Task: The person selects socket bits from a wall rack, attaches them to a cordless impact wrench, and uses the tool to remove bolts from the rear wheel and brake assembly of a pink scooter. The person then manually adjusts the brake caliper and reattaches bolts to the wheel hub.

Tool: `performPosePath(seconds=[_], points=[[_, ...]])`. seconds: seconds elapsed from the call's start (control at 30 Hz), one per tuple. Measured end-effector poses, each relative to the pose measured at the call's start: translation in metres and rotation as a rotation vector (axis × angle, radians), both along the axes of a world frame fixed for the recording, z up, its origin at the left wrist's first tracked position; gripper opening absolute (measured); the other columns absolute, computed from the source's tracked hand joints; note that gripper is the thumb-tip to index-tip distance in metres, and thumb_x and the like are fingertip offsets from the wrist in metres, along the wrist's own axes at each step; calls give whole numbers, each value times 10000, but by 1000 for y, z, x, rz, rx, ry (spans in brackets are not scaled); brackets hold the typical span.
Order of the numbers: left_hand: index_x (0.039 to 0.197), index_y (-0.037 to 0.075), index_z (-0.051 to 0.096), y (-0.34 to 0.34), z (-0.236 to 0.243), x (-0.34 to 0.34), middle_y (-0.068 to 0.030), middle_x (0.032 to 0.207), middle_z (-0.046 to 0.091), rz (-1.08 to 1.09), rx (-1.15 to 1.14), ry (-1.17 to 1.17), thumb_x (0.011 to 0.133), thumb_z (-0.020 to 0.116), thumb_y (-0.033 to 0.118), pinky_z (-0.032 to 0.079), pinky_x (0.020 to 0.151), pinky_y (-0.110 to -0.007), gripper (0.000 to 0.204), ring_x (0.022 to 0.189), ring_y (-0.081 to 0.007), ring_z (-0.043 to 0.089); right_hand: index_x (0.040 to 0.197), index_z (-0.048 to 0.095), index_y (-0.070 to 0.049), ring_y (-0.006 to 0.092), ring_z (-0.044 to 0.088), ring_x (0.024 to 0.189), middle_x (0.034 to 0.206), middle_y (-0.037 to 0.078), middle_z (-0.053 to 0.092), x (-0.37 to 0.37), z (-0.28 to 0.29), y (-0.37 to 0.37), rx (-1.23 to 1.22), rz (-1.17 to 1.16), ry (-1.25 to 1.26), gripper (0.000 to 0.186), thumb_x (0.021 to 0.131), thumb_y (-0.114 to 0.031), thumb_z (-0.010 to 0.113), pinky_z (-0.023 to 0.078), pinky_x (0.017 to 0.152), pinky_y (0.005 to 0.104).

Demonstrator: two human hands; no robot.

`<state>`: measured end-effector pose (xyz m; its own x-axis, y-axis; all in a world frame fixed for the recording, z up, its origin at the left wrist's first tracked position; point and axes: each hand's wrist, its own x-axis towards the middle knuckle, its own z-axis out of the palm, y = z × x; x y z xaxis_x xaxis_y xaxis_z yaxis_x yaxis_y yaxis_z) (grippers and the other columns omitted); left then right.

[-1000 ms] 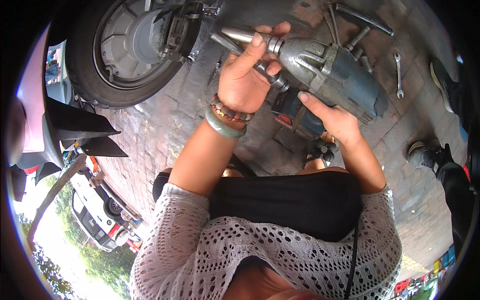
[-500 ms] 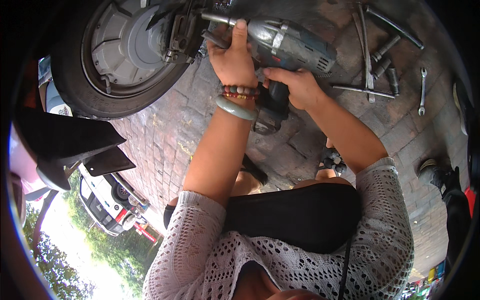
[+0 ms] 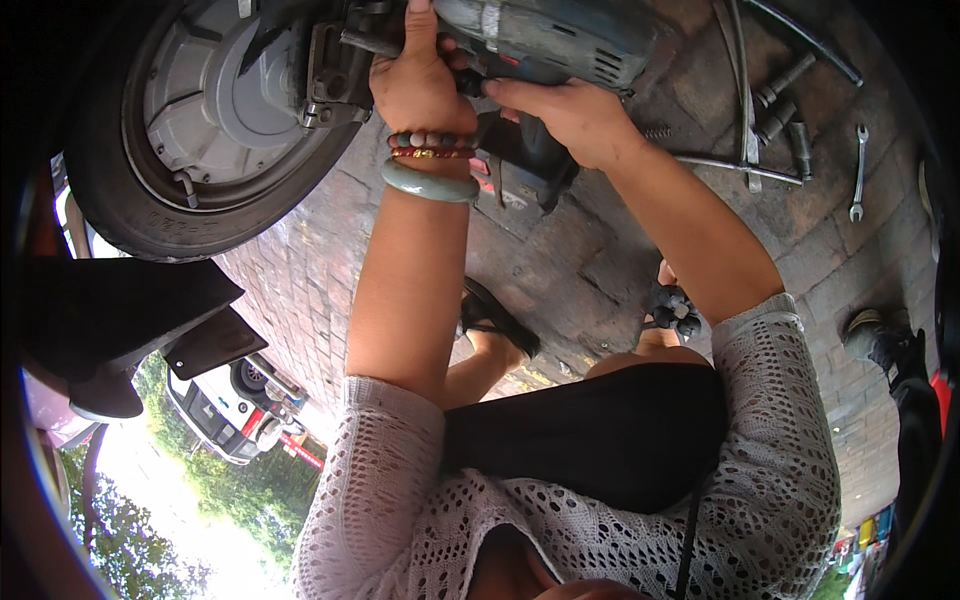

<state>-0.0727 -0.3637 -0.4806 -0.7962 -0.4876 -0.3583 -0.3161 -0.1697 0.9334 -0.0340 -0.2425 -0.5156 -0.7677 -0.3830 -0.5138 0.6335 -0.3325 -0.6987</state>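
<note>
My left hand [image 3: 415, 85] is closed near the front of a grey-blue power impact wrench [image 3: 540, 30], thumb up along it, with a metal socket bar [image 3: 365, 40] poking out of the grip toward the wheel's black bracket [image 3: 330, 75]. My right hand [image 3: 580, 125] grips the wrench's handle, thumb pointing left and other fingers mostly hidden. The wrench's tip is out of view or hidden at the top edge. The scooter wheel [image 3: 210, 120], with a grey hub and black tyre, stands just left of my hands. The wrench's dark battery base [image 3: 520, 170] hangs below my grip.
On the brick paving [image 3: 580, 260] at right lie an open-end wrench [image 3: 860, 170], several sockets [image 3: 780, 120], bars [image 3: 745, 90] and a spring [image 3: 657, 132]. Another person's shoe [image 3: 865, 330] is at right. A black plastic panel [image 3: 130, 310] and a car [image 3: 225, 410] are at left.
The impact wrench and both my hands have moved up and left toward the wheel's bracket, the tool now reaching the top edge of the view. My left hand still grips the bar.
</note>
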Motion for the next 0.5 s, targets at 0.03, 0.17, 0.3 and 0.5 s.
performPosePath(seconds=[0.03, 0.17, 0.3, 0.5], points=[[818, 33, 591, 2, 4, 2, -16, 638, 536, 16, -71, -32, 805, 686, 334, 358, 454, -231, 316, 522, -106, 474, 949, 655, -19, 132, 564, 805, 873, 40, 641, 0, 4, 2, -5, -40, 118, 271, 752, -191, 729, 456, 720, 269], [942, 48, 546, -43, -29, 38, -41, 685, 562, -244, -413, -189, 812, 625, 258, 396, 482, -260, 259, 528, -120, 485, 1074, 605, -33, 162, 566, 913, 1030, 36, 621, -7, -7, 7, 119, -78, 595, 399, 755, -228, 742, 456, 827, 279], [1073, 8, 515, -113, -95, 62, -125, 841, 608, -616, -657, -570, 841, 505, 120, 464, 571, -347, 258, 659, -211, 586, 954, 655, -55, 146, 598, 813, 924, 37, 657, -9, -6, -4, -77, -70, 288, 311, 718, -227, 760, 473, 761, 276], [1099, 96, 583, -69, -73, 19, -115, 1095, 595, -1221, -950, -150, 812, 544, 109, 462, 829, -338, 290, 981, -297, 575, 911, 633, -72, 117, 549, 714, 803, -6, 604, -6, -12, -3, -124, -37, 143, 196, 756, -180, 687, 455, 642, 268]])
